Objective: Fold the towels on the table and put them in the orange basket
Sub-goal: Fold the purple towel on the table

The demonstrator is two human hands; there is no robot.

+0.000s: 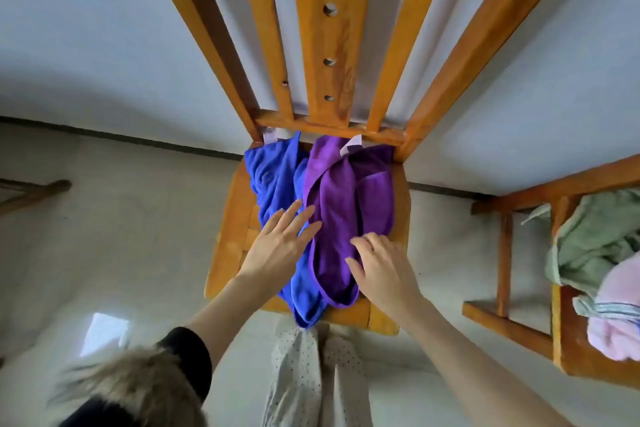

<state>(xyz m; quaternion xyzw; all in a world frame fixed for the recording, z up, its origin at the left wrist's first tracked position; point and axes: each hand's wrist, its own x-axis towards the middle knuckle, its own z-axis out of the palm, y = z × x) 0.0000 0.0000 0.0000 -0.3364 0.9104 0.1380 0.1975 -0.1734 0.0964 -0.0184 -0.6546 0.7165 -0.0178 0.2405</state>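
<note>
Start of fold: your left hand (280, 246) flat on blue towel (273, 180), right hand (381, 267) fingers loosely spread on purple towel (343, 218), both on chair seat (225, 246). Next: likely grasp one towel.

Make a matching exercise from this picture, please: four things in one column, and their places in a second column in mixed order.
Things:
1. blue towel
2. purple towel
3. green cloth
4. left hand

Places:
A. on the second chair at the right edge
B. right part of the near chair seat
C. left part of the near chair seat
D. over the border between the two towels

Pairs: 1-C, 2-B, 3-A, 4-D
</note>
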